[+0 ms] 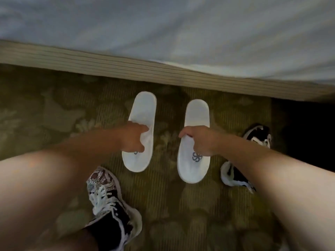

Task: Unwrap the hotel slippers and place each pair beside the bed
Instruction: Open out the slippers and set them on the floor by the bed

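View from above, beside the bed. Two white slippers lie on the patterned carpet (45,109), side by side and apart, with no wrapper on them. Their long axes run roughly at right angles to the bed base (126,67). The covered ends, each printed with a blue-grey emblem, point towards me, and the open heel ends point towards the bed (163,33).

(a) The left slipper (143,109) is tilted slightly, its heel end near the bed base but not touching it. My left hand (133,137) is on its upper band. The fingers (145,128) are curled and grasp the band's edge, and the hand hides most of the emblem.

(b) The right slipper (197,113) lies a little nearer to me. My right hand (199,140) grasps its upper band in the same way, with curled fingers (184,134) over the band's edge and the emblem showing just below the hand.

(c) White bedding overhangs the striped beige bed base at the right.

(d) A patterned, laced sneaker (107,201) stands on the carpet below the left slipper. Black-and-white footwear (258,134) lies to the right of the right slipper, crossed by my right forearm. I cannot tell whether it is one shoe or two.
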